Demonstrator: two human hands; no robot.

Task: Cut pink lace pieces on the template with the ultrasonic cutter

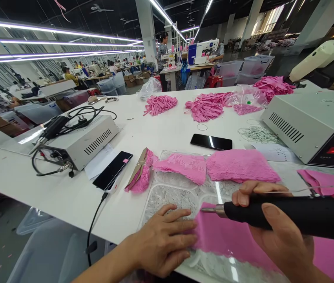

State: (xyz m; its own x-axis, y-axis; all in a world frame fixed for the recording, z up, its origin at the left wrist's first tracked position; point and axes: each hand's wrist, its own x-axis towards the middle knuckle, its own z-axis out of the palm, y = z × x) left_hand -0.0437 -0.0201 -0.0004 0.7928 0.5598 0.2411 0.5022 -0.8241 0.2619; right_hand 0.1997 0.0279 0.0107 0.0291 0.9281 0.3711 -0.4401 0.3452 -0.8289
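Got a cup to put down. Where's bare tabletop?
White tabletop is mostly bare between the left grey box and farther phone, and from that box to the near edge. Crowded around left hand, right hand, black tool, pink fabric.

The right edge cuts off the back of the black tool (pixel 296 214) and part of the grey box (pixel 309 124), the right hand (pixel 284 237) hides some of the pink cloth (pixel 225 234), and the print on the white paper (pixel 275 152) is too small to read.
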